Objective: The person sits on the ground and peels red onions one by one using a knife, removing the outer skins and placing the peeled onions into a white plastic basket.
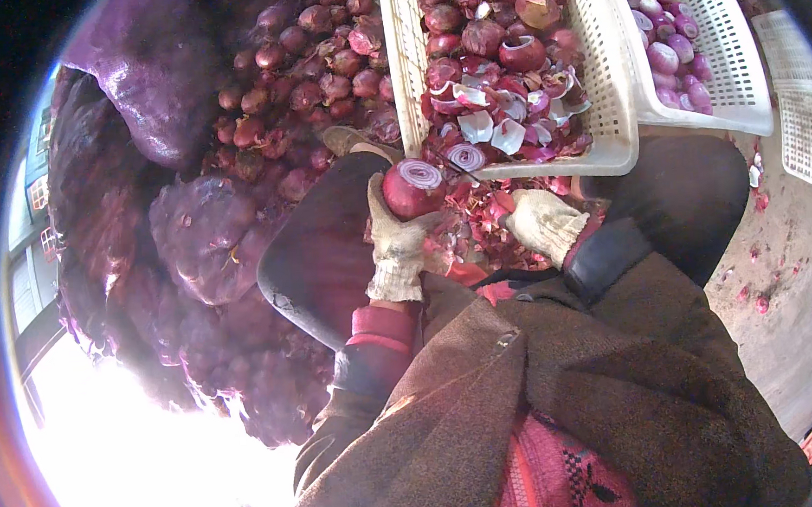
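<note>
In a cream knitted glove, my left hand (399, 236) holds a red onion (412, 189) whose cut face with pale rings points up and away from me. My right hand (543, 223), gloved alike, is closed around the red handle of a knife (461, 166); its thin dark blade reaches up and left beside the onion. A cut-off onion slice (466, 158) lies at the blade, by the near edge of a cream plastic crate (619, 153). Whole red onions and loose skins fill much of that crate. Skin scraps (477, 214) lie between my legs.
Unpeeled red onions (333, 84) are heaped left of the crate, beside full purple mesh sacks (203, 241). To the right, a white crate (735, 45) holds peeled onions (666, 56). An upturned or tilted white basket (809, 124) stands beyond, with scraps on the floor (783, 258).
</note>
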A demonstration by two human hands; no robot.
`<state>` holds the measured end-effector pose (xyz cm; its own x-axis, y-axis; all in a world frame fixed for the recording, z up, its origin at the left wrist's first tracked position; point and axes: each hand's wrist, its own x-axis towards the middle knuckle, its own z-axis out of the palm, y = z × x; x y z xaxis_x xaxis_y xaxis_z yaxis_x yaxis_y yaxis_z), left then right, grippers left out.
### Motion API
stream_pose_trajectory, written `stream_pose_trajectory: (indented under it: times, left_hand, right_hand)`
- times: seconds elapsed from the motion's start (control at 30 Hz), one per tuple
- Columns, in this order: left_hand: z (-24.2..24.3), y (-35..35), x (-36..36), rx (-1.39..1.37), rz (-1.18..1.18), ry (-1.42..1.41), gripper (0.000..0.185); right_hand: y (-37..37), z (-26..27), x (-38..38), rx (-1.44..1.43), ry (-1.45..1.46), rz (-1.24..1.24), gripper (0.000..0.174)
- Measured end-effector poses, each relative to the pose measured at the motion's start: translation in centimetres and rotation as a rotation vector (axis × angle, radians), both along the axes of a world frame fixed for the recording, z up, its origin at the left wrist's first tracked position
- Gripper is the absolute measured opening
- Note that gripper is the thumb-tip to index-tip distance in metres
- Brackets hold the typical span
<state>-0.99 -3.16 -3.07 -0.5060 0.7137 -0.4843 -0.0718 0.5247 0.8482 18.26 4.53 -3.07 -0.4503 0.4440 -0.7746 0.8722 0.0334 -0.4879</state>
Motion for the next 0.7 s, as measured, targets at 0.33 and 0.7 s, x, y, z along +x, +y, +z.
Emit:
stream_pose_trajectory:
  times: [0.33, 0.7]
  left_hand:
    - [-1.9, -1.6, -1.7, -0.037, -0.072, 0.19, 0.106]
    - [-1.7, -1.6, -2.7, 0.132, 0.185, -0.571, 0.08]
  right_hand:
    - [-0.4, -1.7, -0.5, 0.121, 0.082, -0.041, 0.044]
    - [-0.3, -1.1, -1.8, 0.076, 0.229, -0.03, 0.04]
